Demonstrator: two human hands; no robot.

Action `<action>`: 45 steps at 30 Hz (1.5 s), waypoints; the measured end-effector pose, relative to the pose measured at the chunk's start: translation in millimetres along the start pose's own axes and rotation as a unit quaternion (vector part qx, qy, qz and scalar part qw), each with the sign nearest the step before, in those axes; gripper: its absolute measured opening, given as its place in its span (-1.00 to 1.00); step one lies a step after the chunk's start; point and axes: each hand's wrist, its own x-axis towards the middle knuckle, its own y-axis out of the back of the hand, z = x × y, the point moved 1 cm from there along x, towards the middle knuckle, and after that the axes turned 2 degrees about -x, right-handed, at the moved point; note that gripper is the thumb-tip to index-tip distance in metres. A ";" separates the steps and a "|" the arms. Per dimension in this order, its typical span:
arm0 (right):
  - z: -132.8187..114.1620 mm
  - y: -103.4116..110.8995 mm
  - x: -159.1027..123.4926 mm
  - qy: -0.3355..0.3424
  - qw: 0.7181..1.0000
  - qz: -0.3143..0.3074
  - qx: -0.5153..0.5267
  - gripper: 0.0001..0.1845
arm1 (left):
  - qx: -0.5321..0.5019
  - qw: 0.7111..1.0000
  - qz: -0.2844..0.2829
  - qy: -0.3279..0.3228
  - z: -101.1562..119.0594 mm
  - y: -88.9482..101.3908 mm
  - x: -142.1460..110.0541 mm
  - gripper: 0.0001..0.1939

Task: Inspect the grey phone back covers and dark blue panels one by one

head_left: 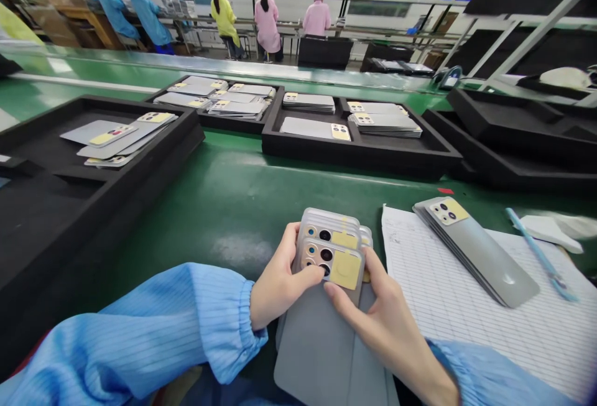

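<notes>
Between my hands is a fanned stack of grey phone back covers (317,331), each with a camera cutout block and a yellow film patch at its top end. My left hand (284,278) grips the stack's left edge, its thumb lying by the camera rings of the top cover. On the opposite edge my right hand (380,306) is closed round the stack, thumb just below the yellow patch. The lower end of the covers runs off the bottom of the view. To the right, another pile of phone back covers (480,250) rests slantwise on a lined paper sheet (405,257).
Black foam trays (364,154) holding more covers stand across the green bench (224,207); another tray (153,182) sits at left. Stacked trays (522,138) are at far right. A blue pen (536,250) lies on the paper. Several people in smocks work in the background.
</notes>
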 end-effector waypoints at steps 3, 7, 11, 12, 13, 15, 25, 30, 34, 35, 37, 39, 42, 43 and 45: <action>2.0 0.4 2.3 -0.013 1.000 -0.010 0.014 -0.67 | -0.009 1.000 -0.008 0.003 -0.1 0.8 0.3 -0.59; 6.7 0.3 5.9 -0.021 0.999 -0.019 0.031 -0.61 | -0.005 1.000 -0.002 0.003 -0.1 1.4 0.1 -0.56; 9.8 -0.2 7.0 -0.022 0.999 -0.019 0.031 -0.57 | -0.010 1.000 -0.005 -0.002 0.7 2.0 0.0 -0.55; 10.0 -0.3 6.9 -0.023 0.999 -0.019 0.031 -0.57 | -0.011 1.000 -0.006 -0.002 0.9 2.1 -0.1 -0.55; 10.1 -0.5 6.8 -0.023 0.999 -0.018 0.033 -0.58 | -0.012 1.000 -0.006 -0.003 1.0 2.2 -0.2 -0.55; 10.1 -0.7 6.6 -0.023 0.999 -0.019 0.037 -0.58 | -0.017 1.000 -0.010 -0.004 0.9 2.2 -0.3 -0.56; 8.2 -0.6 7.3 -0.017 0.999 -0.018 0.041 -0.57 | -0.011 1.000 -0.005 0.008 -0.2 2.2 -0.3 -0.56; 8.5 -0.4 7.8 -0.021 0.999 -0.015 0.038 -0.59 | -0.010 1.000 -0.005 0.000 0.3 2.9 -0.6 -0.55; 8.7 -0.7 7.4 -0.024 0.999 -0.017 0.045 -0.58 | -0.012 1.000 -0.005 -0.001 0.0 2.4 0.5 -0.54; 8.6 -0.8 7.2 -0.025 0.998 -0.018 0.047 -0.58 | -0.012 1.000 -0.005 -0.001 0.0 2.2 0.7 -0.55; 8.4 -1.0 7.0 -0.026 0.998 -0.020 0.050 -0.58 | -0.013 1.000 -0.006 -0.002 0.1 1.7 0.8 -0.55; 8.4 -1.2 6.9 -0.027 0.998 -0.022 0.052 -0.58 | -0.012 1.000 -0.006 -0.002 0.3 1.7 0.5 -0.55; 8.5 -1.3 7.2 -0.031 0.998 -0.020 0.049 -0.58 | -0.008 1.000 -0.003 -0.003 0.4 2.1 0.0 -0.54; 8.5 -1.3 7.3 -0.033 0.998 -0.020 0.047 -0.58 | -0.008 1.000 -0.002 -0.003 0.4 2.2 -0.1 -0.54; 8.2 -1.0 7.4 -0.037 0.998 -0.020 0.045 -0.58 | -0.008 1.000 -0.001 -0.001 0.4 2.1 -0.1 -0.55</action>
